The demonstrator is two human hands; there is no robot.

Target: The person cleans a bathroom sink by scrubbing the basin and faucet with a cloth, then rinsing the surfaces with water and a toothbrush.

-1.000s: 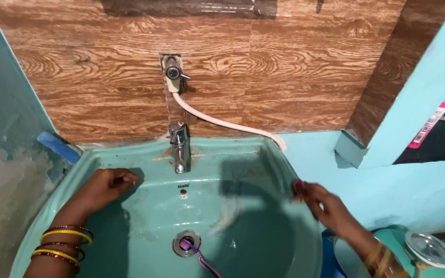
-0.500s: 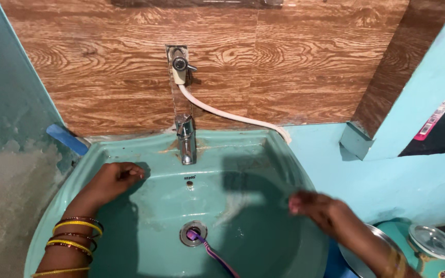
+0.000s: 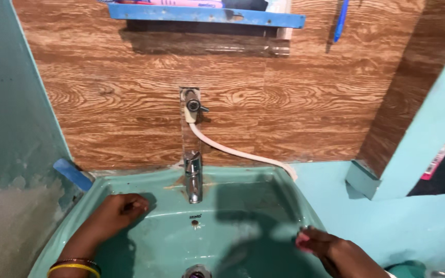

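A: Hand status?
B: Left hand (image 3: 117, 211) curled, knuckles on the green basin (image 3: 263, 206) rim at 9 o'clock of the tap (image 3: 193, 175); can't tell any hold.
A: Right?
B: Right hand (image 3: 325, 247) at 4 o'clock, fingers bunched, blurred; grip unclear.

Tap (image 3: 193, 175) behind sink (image 3: 263, 206), between hands.

We saw a teal basin (image 3: 243, 206) under a brown wood-grain wall (image 3: 104, 103). The hose (image 3: 238, 153) was white, the shelf (image 3: 202, 14) blue, and the bangles (image 3: 75, 266) yellow.
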